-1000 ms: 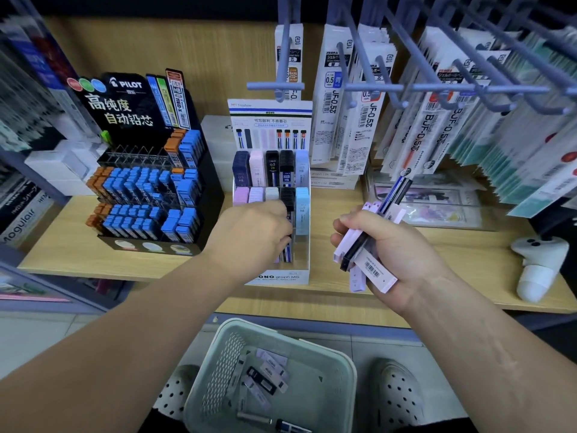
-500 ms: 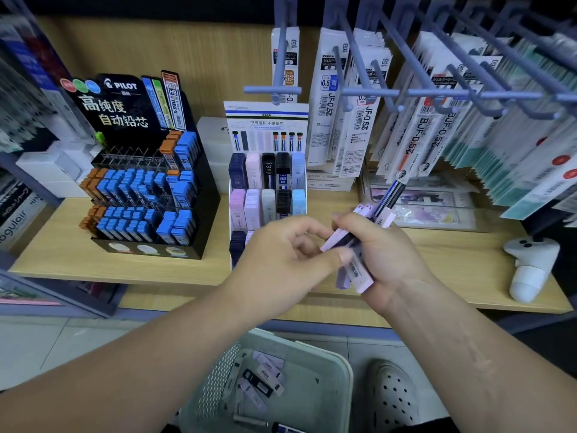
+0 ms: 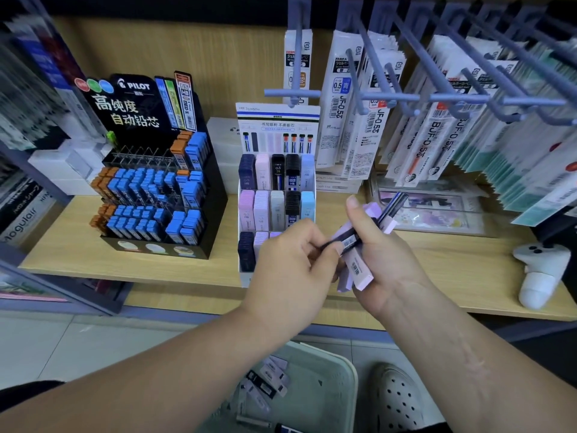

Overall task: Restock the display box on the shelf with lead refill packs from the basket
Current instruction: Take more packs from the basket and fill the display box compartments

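Nearest me, low in frame: pale basket (image 3: pixel 352 375) on the floor, a few loose lead refill packs (image 3: pixel 265 382) in its bottom; a white perforated shoe (image 3: pixel 396 398) just beside it. Above that, both hands meet in front of the shelf (image 3: pixel 62 245). My right hand (image 3: pixel 387 264) is clenched round a bundle of lilac and pink packs (image 3: pixel 359 273), thumb raised over them. My left hand (image 3: pixel 290 270) pinches the lower end of a black pack (image 3: pixel 347 241) lying across that bundle. Just behind the hands: white display box (image 3: pixel 276 198) standing on the shelf, 3 tiers, upper 2 tiers with 5 columns each; front tier partly hidden by the left hand. Further left, black Pilot stand (image 3: pixel 156 182). Far back, pen refills (image 3: pixel 374 114) on pegs.
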